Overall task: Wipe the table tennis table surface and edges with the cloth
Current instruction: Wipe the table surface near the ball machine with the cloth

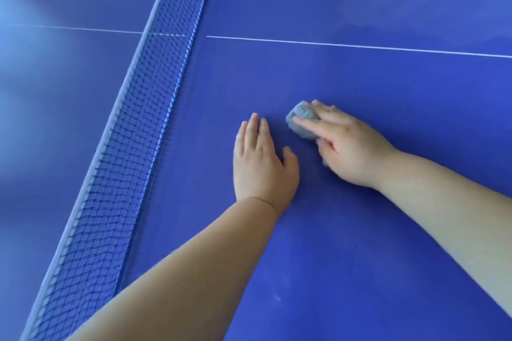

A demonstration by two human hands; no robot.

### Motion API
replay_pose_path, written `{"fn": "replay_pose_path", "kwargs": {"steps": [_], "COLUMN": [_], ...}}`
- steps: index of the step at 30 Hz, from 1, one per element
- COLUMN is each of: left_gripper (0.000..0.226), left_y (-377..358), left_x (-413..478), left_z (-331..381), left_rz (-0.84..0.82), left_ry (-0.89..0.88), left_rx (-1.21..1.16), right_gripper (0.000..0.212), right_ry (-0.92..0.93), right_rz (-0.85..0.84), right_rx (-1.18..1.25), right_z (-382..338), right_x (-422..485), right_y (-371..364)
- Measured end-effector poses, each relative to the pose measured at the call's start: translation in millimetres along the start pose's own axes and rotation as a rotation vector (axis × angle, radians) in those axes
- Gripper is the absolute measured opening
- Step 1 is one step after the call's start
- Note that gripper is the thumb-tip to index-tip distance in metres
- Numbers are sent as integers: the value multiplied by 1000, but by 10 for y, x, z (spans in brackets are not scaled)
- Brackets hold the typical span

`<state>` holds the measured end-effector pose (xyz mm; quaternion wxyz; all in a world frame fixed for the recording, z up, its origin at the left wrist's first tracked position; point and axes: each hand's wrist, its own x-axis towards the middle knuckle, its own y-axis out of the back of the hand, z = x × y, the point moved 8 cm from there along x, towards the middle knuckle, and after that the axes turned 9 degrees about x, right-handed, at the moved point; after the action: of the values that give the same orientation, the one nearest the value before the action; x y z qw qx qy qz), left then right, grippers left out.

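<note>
Slippage risk: our right hand (349, 148) presses the bunched cloth (302, 117) with straight fingers only; left hand (260, 165) flat, fingers together.

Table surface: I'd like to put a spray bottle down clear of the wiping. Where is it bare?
Bare table lies between the left forearm and right forearm at the bottom, beyond the white line at top right, and across the net. It is crowded mid-table, where the left hand lies flat beside the right hand pressing the cloth.
</note>
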<state>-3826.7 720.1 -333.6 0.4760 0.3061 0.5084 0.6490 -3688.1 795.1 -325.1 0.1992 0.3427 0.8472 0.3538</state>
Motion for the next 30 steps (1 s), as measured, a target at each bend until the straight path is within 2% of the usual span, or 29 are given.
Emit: {"fn": "replay_pose_path", "kwargs": {"steps": [3, 7, 9, 11, 13, 15, 16, 19, 22, 24, 28, 30], "left_gripper": [69, 69, 72, 77, 78, 77, 77, 78, 77, 78, 80, 80], "left_y": [361, 378, 315, 281, 288, 294, 291, 289, 291, 282, 285, 281], "left_x": [322, 597, 624, 654, 669, 669, 662, 652, 658, 655, 677, 680], "left_z": [-497, -1051, -1144, -1177, -1190, -1187, -1185, -1178, -1182, -1184, -1184, -1190], "left_rz": [117, 32, 29, 36, 48, 53, 52, 53, 43, 29, 29, 30], "left_ry": [-2, -42, -30, -18, -19, -28, -31, -29, -16, -13, -22, -26], "left_rx": [72, 251, 263, 260, 247, 231, 229, 225, 222, 218, 211, 203], "right_gripper": [59, 52, 53, 57, 58, 58, 58, 57, 49, 58, 63, 61], "right_ry": [-148, -308, -211, 30, 249, 333, 300, -56, -274, -250, 123, 222], "right_rz": [137, 277, 244, 86, -82, -126, -69, 196, 298, 231, -96, -206], "right_rx": [14, -92, -161, -180, -127, -64, -50, -16, -84, -124, -146, -105], "right_z": [232, 291, 59, -331, -644, -656, -531, 66, 233, 32, -701, -782], "right_x": [440, 1017, 1151, 1073, 761, 602, 674, 1152, 1565, 1712, 1576, 1444], "right_y": [289, 411, 205, -245, -679, -692, -563, 54, 332, 137, -690, -830]}}
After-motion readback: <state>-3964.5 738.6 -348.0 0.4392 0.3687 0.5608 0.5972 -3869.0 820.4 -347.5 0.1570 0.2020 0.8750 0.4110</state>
